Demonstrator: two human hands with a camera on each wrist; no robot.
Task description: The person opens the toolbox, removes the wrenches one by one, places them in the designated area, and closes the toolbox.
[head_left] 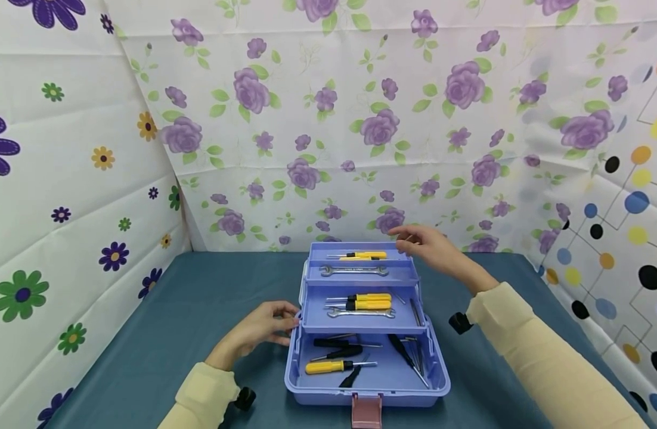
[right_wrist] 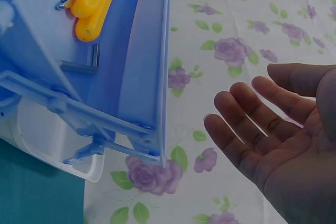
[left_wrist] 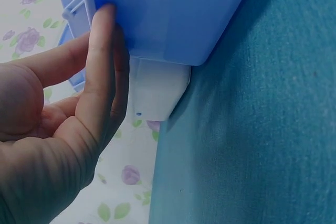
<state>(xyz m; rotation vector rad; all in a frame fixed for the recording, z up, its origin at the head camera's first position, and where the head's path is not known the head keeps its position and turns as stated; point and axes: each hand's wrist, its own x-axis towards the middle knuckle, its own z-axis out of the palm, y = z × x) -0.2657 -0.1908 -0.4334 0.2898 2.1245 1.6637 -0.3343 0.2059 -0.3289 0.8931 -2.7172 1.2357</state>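
Observation:
A blue toolbox (head_left: 307, 394) stands unfolded, its two trays raised in steps behind the base. My left hand (head_left: 261, 328) is at its left side; in the left wrist view the fingers (left_wrist: 100, 61) lie along the blue wall, loosely bent. Beside the upper tray's (head_left: 320, 250) right corner, my right hand (head_left: 433, 247) is raised with relaxed fingers, holding nothing; the right wrist view shows its palm apart from the box. Yellow-handled screwdrivers (head_left: 368, 255) and a wrench (head_left: 354, 271) lie in the upper tray. The lower tray holds more yellow screwdrivers (head_left: 377, 298) and another wrench (head_left: 360, 313).
Black-handled screwdrivers (head_left: 336, 353) and a yellow one (head_left: 328, 367) lie in the base. A pink latch (head_left: 366, 411) hangs at the front. An L-shaped hex key (right_wrist: 84, 66) shows in a tray. Flowered cloth (head_left: 307, 119) hangs behind the dark teal table (head_left: 216, 286).

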